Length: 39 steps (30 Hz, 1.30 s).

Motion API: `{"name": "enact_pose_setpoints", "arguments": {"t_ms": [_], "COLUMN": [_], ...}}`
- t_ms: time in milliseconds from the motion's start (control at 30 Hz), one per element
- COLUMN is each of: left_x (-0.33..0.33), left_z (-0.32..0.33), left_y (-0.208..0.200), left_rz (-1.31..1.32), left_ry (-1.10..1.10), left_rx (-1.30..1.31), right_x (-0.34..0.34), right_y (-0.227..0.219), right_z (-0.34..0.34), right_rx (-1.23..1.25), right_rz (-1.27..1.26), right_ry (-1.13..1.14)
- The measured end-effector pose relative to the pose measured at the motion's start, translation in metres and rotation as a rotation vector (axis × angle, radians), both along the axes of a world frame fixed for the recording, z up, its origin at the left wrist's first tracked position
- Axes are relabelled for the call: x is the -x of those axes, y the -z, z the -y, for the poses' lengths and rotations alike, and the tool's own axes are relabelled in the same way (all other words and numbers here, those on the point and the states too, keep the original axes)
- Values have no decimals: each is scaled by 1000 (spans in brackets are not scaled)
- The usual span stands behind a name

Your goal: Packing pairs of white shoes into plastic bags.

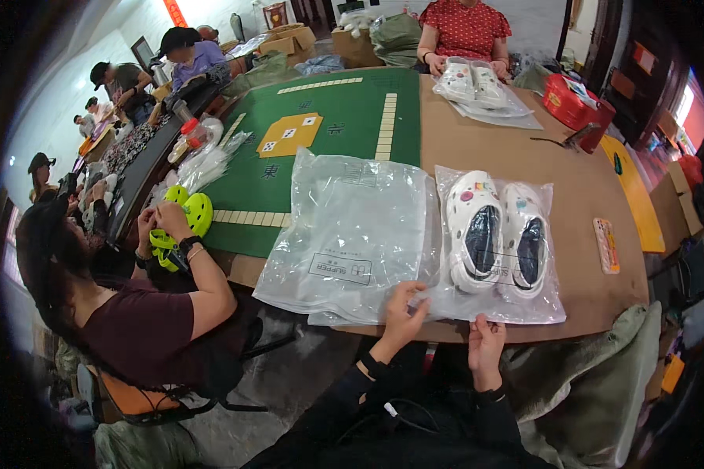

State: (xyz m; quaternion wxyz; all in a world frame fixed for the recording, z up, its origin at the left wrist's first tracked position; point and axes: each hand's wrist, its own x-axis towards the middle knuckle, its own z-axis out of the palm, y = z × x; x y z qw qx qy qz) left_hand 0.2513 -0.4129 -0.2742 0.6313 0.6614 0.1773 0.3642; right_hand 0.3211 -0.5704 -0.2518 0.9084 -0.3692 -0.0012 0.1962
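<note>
A pair of white clogs (474, 270) with colourful charms and dark insides lies in a clear plastic bag (556, 301) at the table's near edge. My right hand (486, 352) pinches the bag's near edge between thumb and fingers. By the same bag's near left corner, my left hand (401, 319) has its thumb and fingertips closed on the plastic; the exact grip is partly hidden. Left of the clogs, a stack of flat clear bags (352, 227) with printed marks overlaps the green table mat and reaches past the near edge.
At left, a co-worker (141, 320) handles bright yellow-green clogs (197, 215). Across the table, a person in red (465, 35) holds bagged white clogs (471, 84). A red box (571, 105), glasses (567, 141) and a small packet (605, 245) lie at right.
</note>
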Motion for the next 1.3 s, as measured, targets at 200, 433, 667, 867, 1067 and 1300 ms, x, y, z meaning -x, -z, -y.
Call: {"name": "enact_pose_setpoints", "arguments": {"t_ms": [200,433,667,867,1067,1300], "left_x": [-2,5,1,1,8,-1], "left_z": [3,-6,-4,7,-4,9], "left_y": [-6,-8,-8,-23,-10,-27], "left_rz": [-71,-75,-41,40,-34,-42], "left_ry": [6,-5,94,58,134,-229], "left_rx": [-150,-109,51,96,61,-1037], "right_x": [1,1,0,2,3,-1], "right_y": [-1,3,-5,-1,-8,-5], "right_z": [6,-4,-2,-2,-4,-2], "right_rx": [39,172,101,83,220,189], "right_rz": [7,45,82,41,121,135], "right_ry": [59,-73,-59,-49,-133,-138]}}
